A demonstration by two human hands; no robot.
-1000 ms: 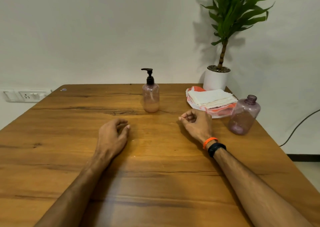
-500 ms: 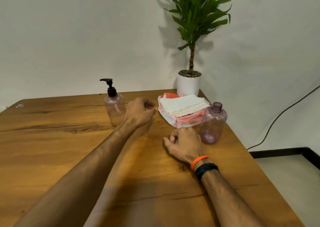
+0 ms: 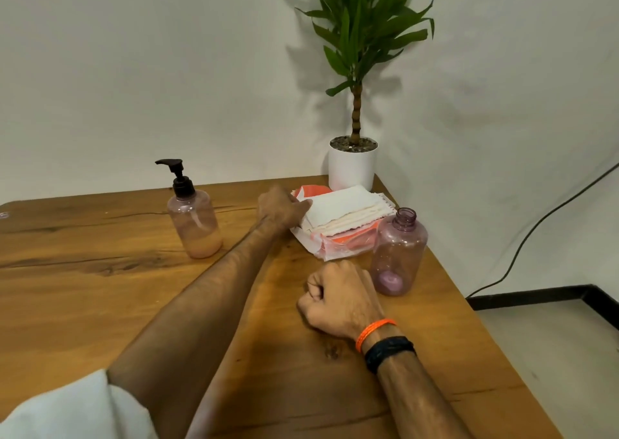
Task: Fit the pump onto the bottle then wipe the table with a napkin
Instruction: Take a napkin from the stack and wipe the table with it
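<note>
Our left hand [image 3: 280,207] was stretched out onto the edge of the napkin stack [image 3: 343,210], fingers curled there, though we couldn't tell if it had actually pinched one. Right hand [image 3: 338,299] sat fisted and empty on the counter [image 3: 100,288] beside the open bottle [image 3: 398,252]; the pump [image 3: 177,177] was already on the other bottle [image 3: 196,226].

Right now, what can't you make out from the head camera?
- Left hand fingertips at the white napkin stack: the hand's back hides any grip.
- Clenched right hand: contents hidden.
- Open clear purple bottle: residue unidentifiable.
- Wooden table: near edge cut off.
</note>
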